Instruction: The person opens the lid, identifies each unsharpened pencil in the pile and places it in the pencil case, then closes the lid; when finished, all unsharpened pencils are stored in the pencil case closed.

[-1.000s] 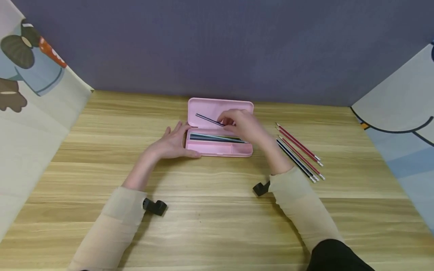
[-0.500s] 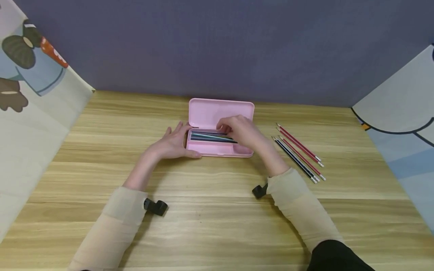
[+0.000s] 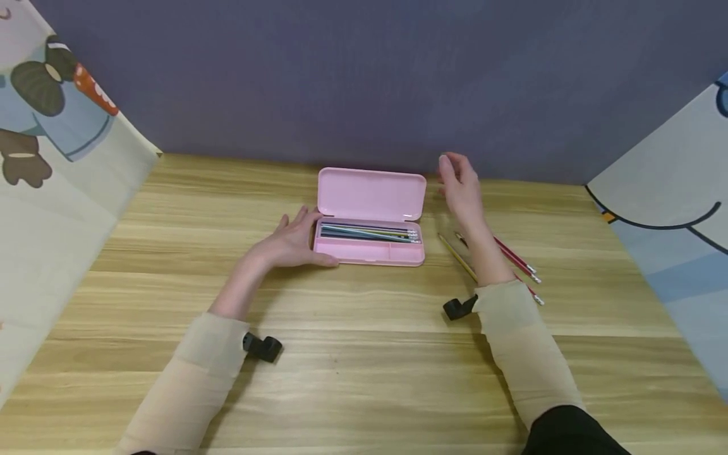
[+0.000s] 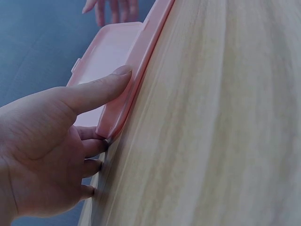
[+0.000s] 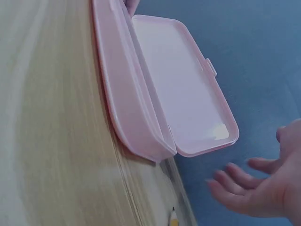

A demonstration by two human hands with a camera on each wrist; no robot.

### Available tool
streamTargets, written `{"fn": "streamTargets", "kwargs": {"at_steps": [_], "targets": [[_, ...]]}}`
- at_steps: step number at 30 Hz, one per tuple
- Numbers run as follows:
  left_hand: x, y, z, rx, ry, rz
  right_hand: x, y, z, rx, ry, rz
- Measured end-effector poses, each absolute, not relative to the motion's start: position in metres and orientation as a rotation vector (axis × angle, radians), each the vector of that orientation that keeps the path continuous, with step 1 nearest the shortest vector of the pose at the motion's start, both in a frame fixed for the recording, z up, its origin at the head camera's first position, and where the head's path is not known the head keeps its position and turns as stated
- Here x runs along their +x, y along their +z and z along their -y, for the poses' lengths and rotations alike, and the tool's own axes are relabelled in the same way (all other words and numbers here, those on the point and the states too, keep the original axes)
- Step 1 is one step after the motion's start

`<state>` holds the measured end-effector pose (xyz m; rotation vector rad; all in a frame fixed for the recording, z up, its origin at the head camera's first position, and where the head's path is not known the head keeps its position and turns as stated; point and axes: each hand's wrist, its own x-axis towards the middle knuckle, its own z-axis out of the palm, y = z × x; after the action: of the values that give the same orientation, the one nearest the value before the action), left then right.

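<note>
A pink pencil case (image 3: 406, 253) lies with its lid (image 3: 372, 193) flipped back, several pencils (image 3: 364, 231) in its rear compartment. My left hand (image 3: 291, 245) holds the case's left end, thumb (image 4: 101, 92) along the front wall and index finger round the end near the back corner; the other fingers spread beside it. Beyond the lid's right side, my right hand (image 3: 462, 188) is raised with loosely bent fingers and nothing in it; in the right wrist view, the hand (image 5: 263, 188) appears apart from the lid.
Right of the case, a yellow pencil (image 3: 457, 256) and several red pencils (image 3: 519, 258) lie on the wooden table (image 3: 341, 360), partly hidden under my right forearm. A dark blue panel (image 3: 341, 82) stands along the table's back edge.
My right hand has put a dark pencil into the case's rear compartment, let it go, and moved right and up. My left hand has stayed in place. The yellow pencil has come into view.
</note>
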<state>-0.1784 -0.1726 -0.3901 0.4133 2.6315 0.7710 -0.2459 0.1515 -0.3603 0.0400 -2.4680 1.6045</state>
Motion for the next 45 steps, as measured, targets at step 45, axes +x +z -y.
{"fn": "streamTargets", "kwargs": {"at_steps": [45], "targets": [[-0.181, -0.392, 0.167, 0.409, 0.753, -2.648, -0.246, -0.371, -0.185, 1.06, 1.611, 3.184]]}}
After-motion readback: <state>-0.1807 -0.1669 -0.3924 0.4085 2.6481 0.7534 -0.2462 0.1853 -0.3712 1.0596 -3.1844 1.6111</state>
